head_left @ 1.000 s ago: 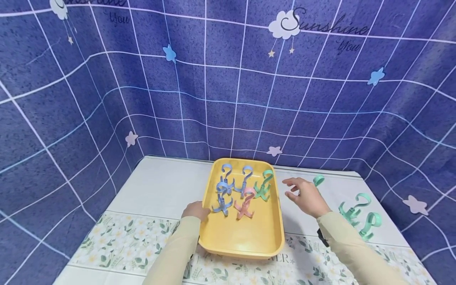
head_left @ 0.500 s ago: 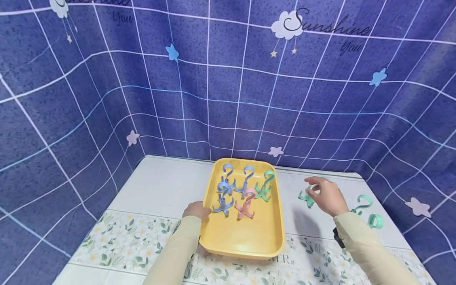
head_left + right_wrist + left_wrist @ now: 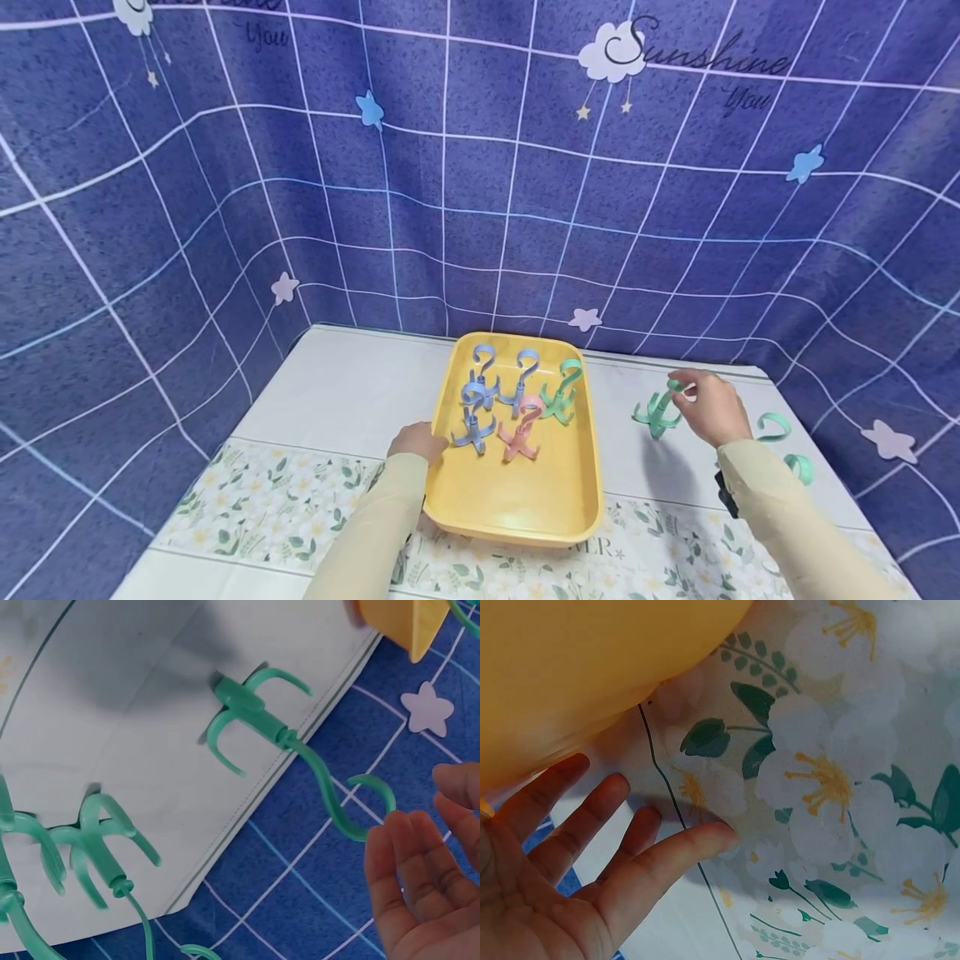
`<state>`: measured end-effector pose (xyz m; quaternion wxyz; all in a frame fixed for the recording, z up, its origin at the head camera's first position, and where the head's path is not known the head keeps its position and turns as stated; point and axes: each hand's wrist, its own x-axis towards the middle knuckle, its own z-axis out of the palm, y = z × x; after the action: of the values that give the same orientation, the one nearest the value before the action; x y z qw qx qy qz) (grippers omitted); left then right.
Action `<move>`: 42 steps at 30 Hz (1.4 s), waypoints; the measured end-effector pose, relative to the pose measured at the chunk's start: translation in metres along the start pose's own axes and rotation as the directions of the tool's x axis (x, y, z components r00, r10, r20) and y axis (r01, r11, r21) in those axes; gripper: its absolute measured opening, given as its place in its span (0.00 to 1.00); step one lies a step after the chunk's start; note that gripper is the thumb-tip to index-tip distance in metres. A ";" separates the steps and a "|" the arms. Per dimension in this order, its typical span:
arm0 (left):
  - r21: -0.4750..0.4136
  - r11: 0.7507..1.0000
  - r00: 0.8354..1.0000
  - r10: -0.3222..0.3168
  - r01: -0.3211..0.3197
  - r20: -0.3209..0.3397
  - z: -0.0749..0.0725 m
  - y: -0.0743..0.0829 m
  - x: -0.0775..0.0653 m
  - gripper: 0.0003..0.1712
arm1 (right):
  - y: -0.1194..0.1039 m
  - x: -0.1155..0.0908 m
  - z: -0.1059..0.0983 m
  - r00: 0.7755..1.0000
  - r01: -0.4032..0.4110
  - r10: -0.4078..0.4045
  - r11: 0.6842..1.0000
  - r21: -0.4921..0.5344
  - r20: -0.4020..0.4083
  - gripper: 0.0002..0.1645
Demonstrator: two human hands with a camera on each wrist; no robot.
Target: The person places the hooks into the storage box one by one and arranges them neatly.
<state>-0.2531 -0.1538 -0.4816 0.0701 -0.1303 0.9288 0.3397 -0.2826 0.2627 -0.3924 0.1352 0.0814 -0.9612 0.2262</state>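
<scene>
A green four-prong hanging hook (image 3: 657, 414) stands on the table right of the yellow tray (image 3: 517, 517). My right hand (image 3: 715, 408) reaches to its curved top. In the right wrist view the fingertips lie right at the end of the curl, thumb apart from the straight fingers (image 3: 420, 862). My left hand (image 3: 417, 442) is at the tray's left side. The left wrist view shows that hand (image 3: 592, 862) with fingers spread, fingertips close under the tray's wall. Inside the tray are several blue hooks (image 3: 474, 432), one pink hook (image 3: 520, 437) and one green one (image 3: 558, 400).
Two more green hooks, one with its curl (image 3: 776, 427) showing and another curl (image 3: 800, 468) nearer, lie at the right, partly behind the right forearm. A blue patterned curtain (image 3: 510, 208) rises behind the table (image 3: 352, 375). A flowered strip (image 3: 300, 500) crosses the cloth.
My right hand has moved right, away from the tray's edge, to the top of the nearest green hook, uncovering its prongs. My left hand stays by the tray.
</scene>
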 end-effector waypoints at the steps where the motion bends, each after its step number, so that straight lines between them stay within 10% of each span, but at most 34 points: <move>1: 0.002 1.000 1.000 0.003 -0.003 -0.003 0.000 0.000 0.000 0.17 | 0.001 0.002 0.000 1.000 -0.007 0.007 1.000 -0.001 0.002 0.19; 23: 0.025 0.999 0.999 0.026 -0.025 -0.026 0.002 0.000 -0.001 0.16 | 0.011 0.016 0.014 0.988 -0.101 0.109 0.992 -0.072 0.108 0.29; 42: 0.006 1.000 1.000 0.014 -0.014 -0.017 0.002 -0.001 0.000 0.16 | 0.013 0.002 0.015 0.996 0.081 -0.083 0.994 -0.073 -0.019 0.15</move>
<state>-0.2525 -0.1533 -0.4839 0.0602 -0.1265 0.9313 0.3363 -0.2911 0.2672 -0.4100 0.1579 0.1134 -0.9630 0.1864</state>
